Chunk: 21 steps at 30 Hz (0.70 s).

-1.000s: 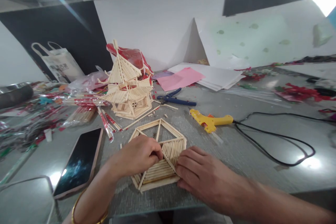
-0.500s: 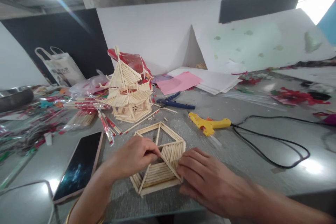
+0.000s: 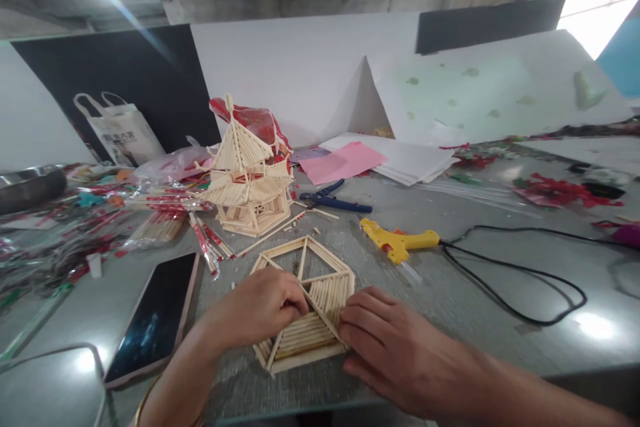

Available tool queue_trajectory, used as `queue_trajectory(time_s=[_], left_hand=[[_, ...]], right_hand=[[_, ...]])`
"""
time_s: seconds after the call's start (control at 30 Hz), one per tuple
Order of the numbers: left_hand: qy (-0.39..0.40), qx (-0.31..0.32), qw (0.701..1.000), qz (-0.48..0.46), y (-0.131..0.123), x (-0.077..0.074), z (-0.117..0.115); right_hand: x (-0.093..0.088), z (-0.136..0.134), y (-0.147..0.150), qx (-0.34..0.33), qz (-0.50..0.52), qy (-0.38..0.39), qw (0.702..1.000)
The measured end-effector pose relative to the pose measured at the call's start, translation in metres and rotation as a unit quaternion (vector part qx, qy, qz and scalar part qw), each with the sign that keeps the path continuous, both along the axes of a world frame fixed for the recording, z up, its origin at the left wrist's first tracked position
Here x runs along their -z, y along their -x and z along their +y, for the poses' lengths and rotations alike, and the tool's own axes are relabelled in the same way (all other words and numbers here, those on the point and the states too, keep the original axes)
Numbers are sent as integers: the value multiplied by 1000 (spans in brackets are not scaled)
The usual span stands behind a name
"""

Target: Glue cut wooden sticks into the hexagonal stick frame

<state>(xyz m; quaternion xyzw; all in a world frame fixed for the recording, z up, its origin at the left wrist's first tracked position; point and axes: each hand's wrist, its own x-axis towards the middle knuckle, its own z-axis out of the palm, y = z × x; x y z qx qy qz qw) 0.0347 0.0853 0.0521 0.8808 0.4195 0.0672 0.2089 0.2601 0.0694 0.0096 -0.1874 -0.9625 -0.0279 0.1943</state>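
Observation:
A hexagonal frame of thin wooden sticks (image 3: 325, 340) lies flat on the grey table, split by spokes into triangular sections. Two sections at the front and right show close rows of sticks; others at the back and left are open. Over the middle of the frame, my left hand (image 3: 267, 303) is closed in a pinch, fingertips down by a spoke. What it pinches is hidden by the fingers. My right hand (image 3: 387, 340) curls its fingers round the frame's right edge and grips it there.
Behind the frame stands a stick-built pagoda model (image 3: 245, 180). Blue cutting pliers (image 3: 335, 198) and a yellow glue gun (image 3: 397, 240) with a black cord lie right of it. A phone (image 3: 155, 317) lies at left, near wrapped stick bundles (image 3: 210, 243). Pink paper (image 3: 343, 161) is farther back.
My left fingertips have dipped slightly at the middle of the frame. My right hand keeps its place at the right edge. The whole view has shifted a little.

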Motion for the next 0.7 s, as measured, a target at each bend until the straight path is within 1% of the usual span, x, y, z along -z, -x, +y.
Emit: queue_trajectory(time_s=[0.23,0.3,0.37,0.4,0.47,0.57,0.63,0.7], left_hand=[[2,2,1000,13,-3,0,-1],[3,-1,1000,4,-2,-1,-1],[2,-20,1000,-17,1,-1,-1],[-4,-39,999,-34,3,-2,0],[-28,-96,992,-73,8,-5,0],[-80,-180,973,-120,12,-14,-4],[-108,-204,964,-129,10,-20,-9],[-114,-190,969,-110,4,-23,-16]], right_hand=[[2,1,3,-1,-12,-25,1000],[2,0,3,-2,-9,-32,999],[-2,0,-1,-1,9,-45,999],[-7,1,-4,1,26,-58,998],[-23,5,-11,19,63,-93,994],[-59,17,-21,77,102,-137,982],[-81,28,-20,118,118,-157,973],[-92,39,-14,144,118,-159,970]])
